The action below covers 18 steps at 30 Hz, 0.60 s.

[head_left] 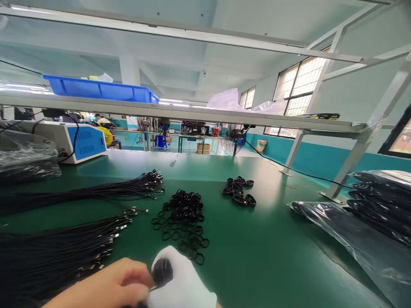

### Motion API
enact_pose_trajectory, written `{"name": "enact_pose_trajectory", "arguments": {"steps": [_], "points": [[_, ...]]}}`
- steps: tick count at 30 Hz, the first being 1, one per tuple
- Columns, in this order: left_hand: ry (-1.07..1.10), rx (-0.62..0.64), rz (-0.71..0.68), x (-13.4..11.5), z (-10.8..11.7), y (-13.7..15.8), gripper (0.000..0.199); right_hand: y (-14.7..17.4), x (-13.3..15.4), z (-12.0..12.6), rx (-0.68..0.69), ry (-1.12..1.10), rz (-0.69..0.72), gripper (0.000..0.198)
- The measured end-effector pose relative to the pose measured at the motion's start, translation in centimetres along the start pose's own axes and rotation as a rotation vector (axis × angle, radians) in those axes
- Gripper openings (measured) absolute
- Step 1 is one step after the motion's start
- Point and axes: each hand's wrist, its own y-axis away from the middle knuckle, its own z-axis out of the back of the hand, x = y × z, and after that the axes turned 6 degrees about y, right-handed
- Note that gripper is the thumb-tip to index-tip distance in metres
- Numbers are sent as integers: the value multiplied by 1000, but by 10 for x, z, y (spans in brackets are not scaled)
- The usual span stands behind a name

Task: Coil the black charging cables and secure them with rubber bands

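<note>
Cables [64, 246]: bundle, lying lengthwise left-right.
Left hand [126, 280]: bare, fingers curled; pinch blurred, cannot tell.
Coil [163, 272]: just right of left hand, inside right hand.
Right hand [184, 280]: gloved, wrapped round coil.
Rings [186, 208]: piled beyond right hand.

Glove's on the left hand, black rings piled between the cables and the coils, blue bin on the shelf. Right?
Wrong hand: the head view shows the white glove on the right hand; the left hand is bare. The rest holds: black rings between the cables and the coils, blue bin on the shelf.
</note>
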Motion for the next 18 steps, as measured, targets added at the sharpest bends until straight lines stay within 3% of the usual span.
{"name": "enact_pose_trajectory", "arguments": {"steps": [3, 6, 9, 13, 15, 18], "points": [[-169, 75, 22, -4, 3, 6, 23, -4, -3, 7, 234, -261, -131, 43], [-197, 5, -67, -13, -6, 18, 23, -3, -8, 11, 459, -466, -64, 47], [-281, -105, -88, -17, -22, 33, 22, 0, -10, 9, 366, -514, -70, 43], [-531, -238, -251, -11, -47, 48, 22, 9, -1, 16, 233, -268, 53, 38], [-575, -217, -247, -8, -53, 49, 23, 15, 4, 23, 286, -168, 131, 41], [-524, -137, -60, -8, -49, 42, 27, 19, 5, 27, 472, -289, 112, 49]]}}
